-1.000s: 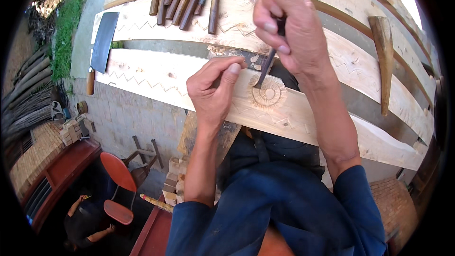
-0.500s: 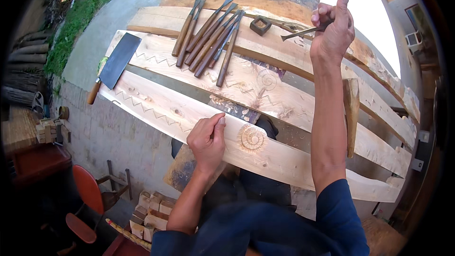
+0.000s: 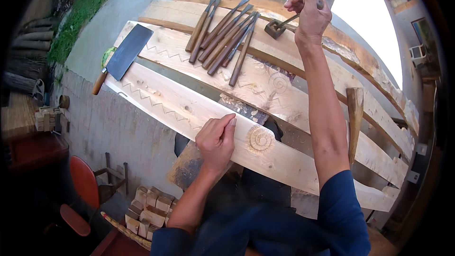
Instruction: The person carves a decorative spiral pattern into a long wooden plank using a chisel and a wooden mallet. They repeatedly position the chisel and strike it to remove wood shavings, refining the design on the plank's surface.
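My left hand (image 3: 215, 137) rests closed on the near edge of a pale wooden board (image 3: 161, 90); whether anything is inside the fist is hidden. Just right of it, a carved spiral rosette (image 3: 260, 139) stands out on that board, with zigzag lines cut to its left. Farther off, my right hand (image 3: 313, 21) is raised and closed around a slim dark tool (image 3: 291, 19) with a flared tip. The tip reaches into a small square wooden pot (image 3: 274, 29). Several wood-handled chisels (image 3: 222, 38) lie left of the pot, across the second board.
A broad-bladed cleaver (image 3: 130, 52) lies across the boards' left end. Beside my right forearm stands a wooden handle-like piece (image 3: 354, 118). Parallel planks (image 3: 161, 10) stretch away with gaps between them. A red chair (image 3: 84, 180) and stacked wood blocks (image 3: 150, 208) are at lower left.
My right hand has moved left, bringing the tool's tip from beside the square pot into it. My left hand stays on the board. The whole view has shifted slightly.
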`<state>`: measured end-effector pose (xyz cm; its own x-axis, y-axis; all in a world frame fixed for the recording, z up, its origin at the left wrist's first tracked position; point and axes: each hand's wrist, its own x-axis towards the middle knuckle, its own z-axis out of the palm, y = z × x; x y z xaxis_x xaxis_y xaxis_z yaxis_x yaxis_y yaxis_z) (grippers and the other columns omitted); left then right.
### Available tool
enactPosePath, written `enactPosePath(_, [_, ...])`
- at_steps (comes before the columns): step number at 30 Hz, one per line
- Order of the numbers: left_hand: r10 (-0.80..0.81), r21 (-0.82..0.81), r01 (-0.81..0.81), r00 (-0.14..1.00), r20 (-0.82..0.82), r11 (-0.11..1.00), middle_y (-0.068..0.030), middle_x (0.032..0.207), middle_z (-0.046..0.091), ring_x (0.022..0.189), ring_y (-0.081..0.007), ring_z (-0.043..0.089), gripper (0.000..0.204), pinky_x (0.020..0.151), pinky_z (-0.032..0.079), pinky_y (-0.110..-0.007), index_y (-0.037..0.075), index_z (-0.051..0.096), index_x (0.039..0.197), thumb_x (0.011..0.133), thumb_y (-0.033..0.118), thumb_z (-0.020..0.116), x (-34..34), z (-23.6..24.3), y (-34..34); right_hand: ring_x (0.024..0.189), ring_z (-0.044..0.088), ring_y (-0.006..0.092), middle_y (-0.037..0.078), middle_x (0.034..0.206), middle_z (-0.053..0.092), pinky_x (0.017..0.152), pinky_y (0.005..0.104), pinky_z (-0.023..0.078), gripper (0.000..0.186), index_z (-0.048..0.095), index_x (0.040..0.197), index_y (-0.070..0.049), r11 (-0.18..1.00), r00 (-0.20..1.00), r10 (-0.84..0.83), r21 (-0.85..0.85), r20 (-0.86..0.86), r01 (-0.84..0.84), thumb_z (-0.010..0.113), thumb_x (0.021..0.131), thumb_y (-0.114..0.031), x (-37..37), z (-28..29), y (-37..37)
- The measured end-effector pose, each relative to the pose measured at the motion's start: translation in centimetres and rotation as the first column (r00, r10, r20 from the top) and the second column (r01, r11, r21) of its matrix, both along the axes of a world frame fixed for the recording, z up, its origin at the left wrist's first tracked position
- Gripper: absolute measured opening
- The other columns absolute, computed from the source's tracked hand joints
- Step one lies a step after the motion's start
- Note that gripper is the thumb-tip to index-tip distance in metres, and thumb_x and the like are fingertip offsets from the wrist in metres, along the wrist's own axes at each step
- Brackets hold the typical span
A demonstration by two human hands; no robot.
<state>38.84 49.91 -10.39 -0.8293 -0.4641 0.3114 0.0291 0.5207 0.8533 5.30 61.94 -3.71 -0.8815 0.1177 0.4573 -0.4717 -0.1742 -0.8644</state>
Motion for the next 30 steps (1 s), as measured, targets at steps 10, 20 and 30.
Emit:
enactPosePath(10, [-0.338,-0.185,0.296,0.902,-0.27,0.937,-0.0052,0.087,0.074,0.062,-0.0193,0.065,0.058,0.052,0.05,-0.033,0.005,0.073,0.137,0.083,0.011,0.093,2.9,-1.3,2.7,0.051,0.046,0.0195,0.003,0.066,0.043,0.048,0.0328,0.036,0.058,0.045,0.066,-0.01,0.559,0.58,0.804,0.501,-0.132,-0.66,0.091,0.09,-0.036,29.4,2.3,3.5])
enactPosePath(20, [-0.405,-0.385,0.296,0.882,-0.241,0.874,-0.0095,0.091,0.075,0.064,-0.0184,0.066,0.043,0.051,0.049,-0.031,0.002,0.075,0.127,0.089,0.015,0.091,3.0,-2.7,2.8,0.053,0.044,0.0188,0.003,0.07,0.038,0.052,0.0357,0.036,0.062,0.042,0.068,-0.011,0.487,0.496,0.86,0.475,-0.115,-0.733,0.081,0.095,-0.051,30.7,0.6,3.3])
enactPosePath(30, [-0.383,-0.389,0.291,0.905,-0.184,0.874,-0.011,0.093,0.076,0.067,-0.0194,0.068,0.04,0.053,0.051,-0.031,-0.001,0.074,0.123,0.09,0.014,0.09,3.2,-2.6,2.9,0.053,0.044,0.019,0.003,0.069,0.037,0.051,0.0354,0.037,0.063,0.042,0.067,-0.01,0.483,0.496,0.863,0.449,-0.098,-0.752,0.079,0.097,-0.051,30.1,0.0,3.2])
